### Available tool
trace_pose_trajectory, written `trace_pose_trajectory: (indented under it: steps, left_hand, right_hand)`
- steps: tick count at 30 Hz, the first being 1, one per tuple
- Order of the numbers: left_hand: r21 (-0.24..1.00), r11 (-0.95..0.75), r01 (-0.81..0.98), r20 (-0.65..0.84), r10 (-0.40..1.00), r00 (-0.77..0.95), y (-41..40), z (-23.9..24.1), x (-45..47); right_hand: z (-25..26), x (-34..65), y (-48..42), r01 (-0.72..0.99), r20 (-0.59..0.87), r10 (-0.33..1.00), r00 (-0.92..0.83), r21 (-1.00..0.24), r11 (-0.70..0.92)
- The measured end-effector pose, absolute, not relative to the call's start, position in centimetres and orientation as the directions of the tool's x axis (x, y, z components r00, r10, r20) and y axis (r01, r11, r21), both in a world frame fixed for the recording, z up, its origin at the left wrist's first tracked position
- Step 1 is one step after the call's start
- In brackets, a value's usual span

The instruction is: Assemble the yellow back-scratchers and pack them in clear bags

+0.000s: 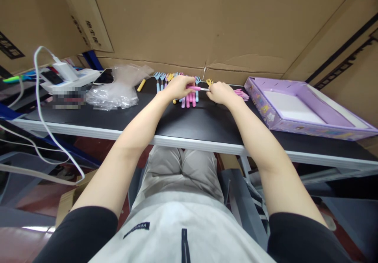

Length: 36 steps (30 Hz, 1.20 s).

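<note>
Over the dark tabletop, my left hand [177,87] is closed on the pink handle of a small back scratcher [194,88]. Its thin metal rod runs across to my right hand [221,93], whose fingers pinch the far end and hide the head. Beneath and behind my left hand lie several pastel back scratchers [189,100] in a row, their handles towards me and clawed heads towards the cardboard. A yellow clawed head [209,82] shows just behind my right hand. To its right is a group of pink pieces [242,94], partly covered by the wrist.
A purple open box [267,113] stands at the right. Left are crumpled clear plastic bags [115,93], a yellow handle-like piece [141,85], and a white power strip [84,77] with a charger [66,71] and cable. Cardboard walls [189,26] enclose the table's back.
</note>
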<state>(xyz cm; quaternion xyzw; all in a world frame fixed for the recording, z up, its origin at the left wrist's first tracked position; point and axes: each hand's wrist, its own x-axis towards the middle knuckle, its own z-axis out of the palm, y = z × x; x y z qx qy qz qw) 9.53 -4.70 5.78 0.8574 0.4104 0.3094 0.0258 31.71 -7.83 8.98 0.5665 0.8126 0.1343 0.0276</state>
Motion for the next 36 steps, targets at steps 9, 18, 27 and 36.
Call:
trace_pose_trajectory:
  steps: [9,18,27,36]
  left_hand:
    - [0.319,-0.646,0.693,0.378,0.757,0.532,-4.6,5.5,9.8]
    - [0.328,-0.650,0.686,0.493,0.737,0.463,-3.9,5.5,9.0]
    - [0.310,-0.607,0.731,0.552,0.742,0.381,-4.4,5.7,9.3]
    - [0.274,-0.580,0.767,0.515,0.762,0.392,-4.9,5.9,9.5]
  right_hand:
    - [8.6,32.2,-7.5,0.888,0.131,0.907,-0.399,0.300,0.347]
    - [7.4,32.7,-6.7,0.787,0.299,0.734,-0.610,0.125,0.604]
    - [7.1,32.7,-5.7,0.777,0.382,0.706,-0.596,0.055,0.627]
    - [7.0,33.0,-5.4,0.782,0.392,0.705,-0.590,0.062,0.620]
